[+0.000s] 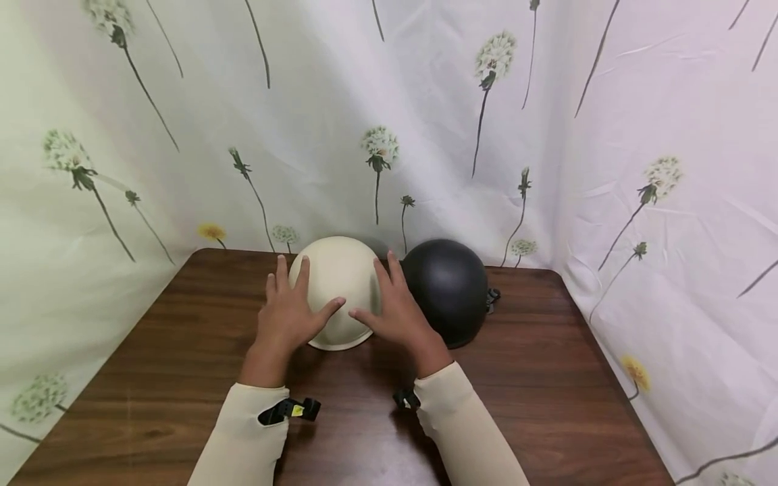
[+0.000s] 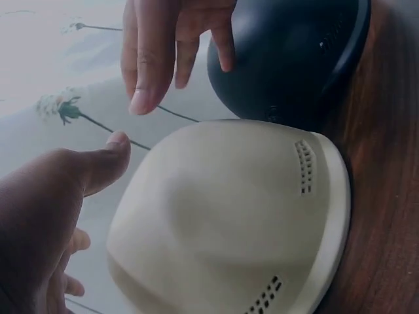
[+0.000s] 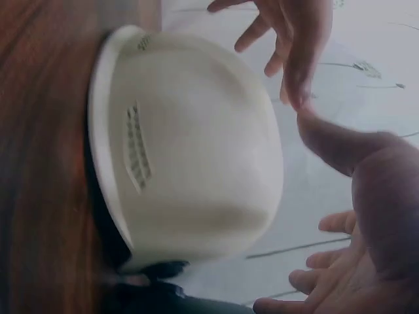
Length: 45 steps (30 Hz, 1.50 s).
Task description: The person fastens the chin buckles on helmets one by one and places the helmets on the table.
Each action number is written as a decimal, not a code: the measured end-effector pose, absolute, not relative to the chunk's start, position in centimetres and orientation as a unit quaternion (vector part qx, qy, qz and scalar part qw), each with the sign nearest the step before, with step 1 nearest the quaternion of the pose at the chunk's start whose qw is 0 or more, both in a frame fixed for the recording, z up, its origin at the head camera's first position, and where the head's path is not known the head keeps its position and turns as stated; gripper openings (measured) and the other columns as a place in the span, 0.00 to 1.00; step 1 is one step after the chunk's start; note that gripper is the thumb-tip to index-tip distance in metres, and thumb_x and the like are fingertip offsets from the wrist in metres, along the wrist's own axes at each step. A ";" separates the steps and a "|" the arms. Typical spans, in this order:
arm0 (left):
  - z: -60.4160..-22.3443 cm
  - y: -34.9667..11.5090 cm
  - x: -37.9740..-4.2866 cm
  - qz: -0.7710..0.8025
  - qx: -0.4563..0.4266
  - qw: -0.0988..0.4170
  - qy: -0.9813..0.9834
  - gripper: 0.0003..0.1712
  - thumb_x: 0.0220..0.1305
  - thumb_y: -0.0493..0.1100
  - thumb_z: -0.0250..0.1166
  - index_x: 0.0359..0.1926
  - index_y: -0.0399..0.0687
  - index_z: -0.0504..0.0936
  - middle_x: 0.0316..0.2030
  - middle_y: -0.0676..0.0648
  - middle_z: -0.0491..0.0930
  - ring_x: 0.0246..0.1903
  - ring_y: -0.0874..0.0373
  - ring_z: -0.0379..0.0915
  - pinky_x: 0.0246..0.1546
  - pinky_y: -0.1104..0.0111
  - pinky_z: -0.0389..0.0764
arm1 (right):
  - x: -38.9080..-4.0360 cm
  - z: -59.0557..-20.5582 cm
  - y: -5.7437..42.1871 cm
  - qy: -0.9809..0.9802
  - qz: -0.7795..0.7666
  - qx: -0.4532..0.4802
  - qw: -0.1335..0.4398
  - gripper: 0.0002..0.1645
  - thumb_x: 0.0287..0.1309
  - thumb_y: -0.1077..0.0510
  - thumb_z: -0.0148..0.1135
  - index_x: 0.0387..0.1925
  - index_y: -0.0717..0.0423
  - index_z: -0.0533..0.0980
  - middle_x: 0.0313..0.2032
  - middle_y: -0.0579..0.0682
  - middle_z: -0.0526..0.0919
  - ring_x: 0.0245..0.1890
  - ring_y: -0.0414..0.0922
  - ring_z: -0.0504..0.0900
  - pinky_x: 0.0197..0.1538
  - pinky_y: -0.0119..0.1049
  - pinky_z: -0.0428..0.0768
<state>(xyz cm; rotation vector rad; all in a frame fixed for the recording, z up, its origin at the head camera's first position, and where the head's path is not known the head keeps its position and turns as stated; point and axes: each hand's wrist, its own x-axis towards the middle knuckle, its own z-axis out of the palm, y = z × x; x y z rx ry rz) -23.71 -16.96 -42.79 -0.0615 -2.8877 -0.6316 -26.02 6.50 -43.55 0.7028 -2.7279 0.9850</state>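
A cream hard hat (image 1: 339,273) sits dome up on the table, with rows of small vent slots on its shell (image 2: 222,190) in both wrist views. Over its left side hovers my left hand (image 1: 287,316), fingers spread and thumb pointing inward. My right hand (image 1: 401,312) mirrors it above the right side, its fingers also straight and spread. The right wrist view shows a gap between the hands and the hat's shell (image 3: 196,150). Close on the right stands a black hard hat (image 1: 448,287), partly behind my right hand, with a small black fitting (image 1: 492,299) at its edge.
Both hats stand near the back edge of a dark brown wooden table (image 1: 182,351). White cloth (image 1: 316,162) printed with dandelions hangs behind the table and along both sides. Each wrist carries a black strapped device, such as the left one (image 1: 306,409).
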 end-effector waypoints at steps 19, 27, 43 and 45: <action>-45.1 -17.0 -24.9 -0.239 -0.013 0.083 -0.967 0.69 0.62 0.86 0.51 0.86 0.55 0.31 0.83 0.33 0.26 0.77 0.20 0.37 0.55 0.21 0.66 | -26.3 -46.0 4.5 -0.912 0.356 0.203 0.026 0.71 0.62 0.38 0.75 0.86 0.53 0.36 0.84 0.57 0.30 0.84 0.55 0.42 0.73 0.52 0.71; -46.5 -16.9 -25.5 -0.257 -0.016 0.090 -0.962 0.71 0.59 0.87 0.53 0.85 0.60 0.27 0.82 0.31 0.31 0.72 0.18 0.55 0.54 0.22 0.68 | -26.5 -46.9 4.8 -0.909 0.367 0.200 0.005 0.72 0.62 0.38 0.74 0.85 0.52 0.34 0.84 0.59 0.32 0.84 0.57 0.43 0.74 0.54 0.68; -47.0 -16.7 -25.5 -0.318 -0.025 0.101 -0.942 0.70 0.62 0.78 0.64 0.86 0.56 0.32 0.81 0.28 0.29 0.77 0.18 0.39 0.62 0.26 0.66 | -26.8 -48.5 4.8 -0.892 0.410 0.187 -0.035 0.74 0.65 0.37 0.71 0.84 0.41 0.23 0.84 0.55 0.24 0.82 0.58 0.47 0.75 0.54 0.66; -47.2 -16.8 -25.5 -0.318 -0.024 0.105 -0.942 0.70 0.62 0.77 0.64 0.86 0.56 0.32 0.81 0.28 0.30 0.76 0.21 0.44 0.62 0.28 0.68 | -26.8 -48.8 4.8 -0.888 0.418 0.191 -0.034 0.74 0.65 0.36 0.71 0.83 0.43 0.23 0.84 0.55 0.25 0.83 0.58 0.44 0.76 0.55 0.64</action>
